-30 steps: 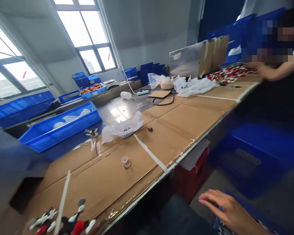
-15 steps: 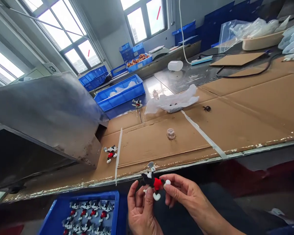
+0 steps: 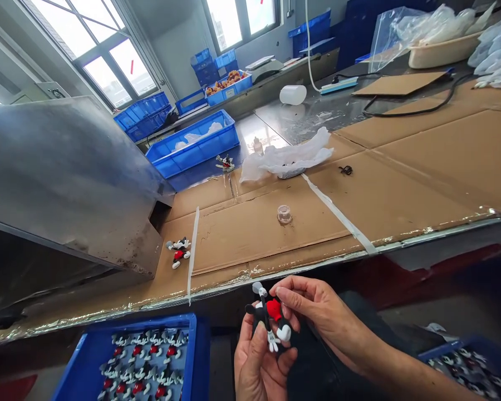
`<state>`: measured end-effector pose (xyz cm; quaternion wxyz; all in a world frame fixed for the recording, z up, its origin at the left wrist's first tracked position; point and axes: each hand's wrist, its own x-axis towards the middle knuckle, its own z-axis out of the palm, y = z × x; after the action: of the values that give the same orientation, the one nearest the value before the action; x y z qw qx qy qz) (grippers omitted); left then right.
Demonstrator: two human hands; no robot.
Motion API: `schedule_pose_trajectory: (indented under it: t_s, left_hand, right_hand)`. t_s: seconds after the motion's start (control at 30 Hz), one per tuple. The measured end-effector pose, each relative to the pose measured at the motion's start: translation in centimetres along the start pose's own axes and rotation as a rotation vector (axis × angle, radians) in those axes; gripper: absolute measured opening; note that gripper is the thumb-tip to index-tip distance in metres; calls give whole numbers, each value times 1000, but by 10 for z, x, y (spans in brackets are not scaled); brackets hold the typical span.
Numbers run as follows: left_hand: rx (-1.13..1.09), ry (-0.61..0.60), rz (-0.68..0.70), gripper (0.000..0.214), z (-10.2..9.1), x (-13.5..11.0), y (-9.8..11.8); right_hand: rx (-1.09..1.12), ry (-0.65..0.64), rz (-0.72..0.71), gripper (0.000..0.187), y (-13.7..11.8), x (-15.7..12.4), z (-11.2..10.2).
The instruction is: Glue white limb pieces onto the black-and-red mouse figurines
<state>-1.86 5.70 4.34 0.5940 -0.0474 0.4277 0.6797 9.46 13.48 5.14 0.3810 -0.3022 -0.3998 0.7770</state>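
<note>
In the head view, a small cartoon mouse figurine [image 3: 274, 311] with a black body, red shorts, white shoes and white gloves is held in front of the table edge. My left hand [image 3: 259, 356] is closed around its dark upper part, the thumb over the front. A grey piece sticks up from one raised glove. Right beside the red shorts, my right hand [image 3: 313, 309] has thumb and index finger pinched together. Whether a tiny thing is between those fingertips cannot be made out. A similar figurine [image 3: 178, 252] lies on the cardboard to the left.
A blue crate [image 3: 192, 356] with rows of figurines stands below left, and another crate [image 3: 438, 350] sits at lower right. On the cardboard [image 3: 242, 239] are a small clear cup [image 3: 284, 214] and white plastic sheeting [image 3: 292, 159]. A metal housing [image 3: 79, 184] rises at left.
The figurine has turned in my left hand, its shoes now lower. My right hand has shifted from the shoe end up beside the red shorts. The view has moved slightly down and right.
</note>
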Motion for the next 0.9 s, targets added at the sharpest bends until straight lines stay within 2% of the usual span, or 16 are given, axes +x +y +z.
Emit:
schedule_pose_trajectory:
  t_s: [0.23,0.3,0.47,0.6,0.73,0.83,0.9]
  left_hand:
    - [-43,-23,4,40,-11,4,-9]
    - [-110,-97,-21,38,-17,7,-14]
    - [-292,-385,-79,21,-28,15,-24]
    - [-311,-456,-97,23,-25,15,-24]
    - [-170,-448,59,29,-19,16,-24]
    - [-12,-458,216,53,-20,21,-27]
    - [113,-365,295,70,-22,23,-27]
  right_hand:
    - [23,7,14,32,0,-2,0]
    - [44,11,18,32,-1,-2,1]
    - [132,14,37,31,-1,-1,-2]
    - [285,-34,102,28,2,1,-6]
    - [475,-69,152,27,6,1,-6]
    - [539,-97,200,26,12,-1,-4]
    - [559,-145,237,25,17,-3,-2]
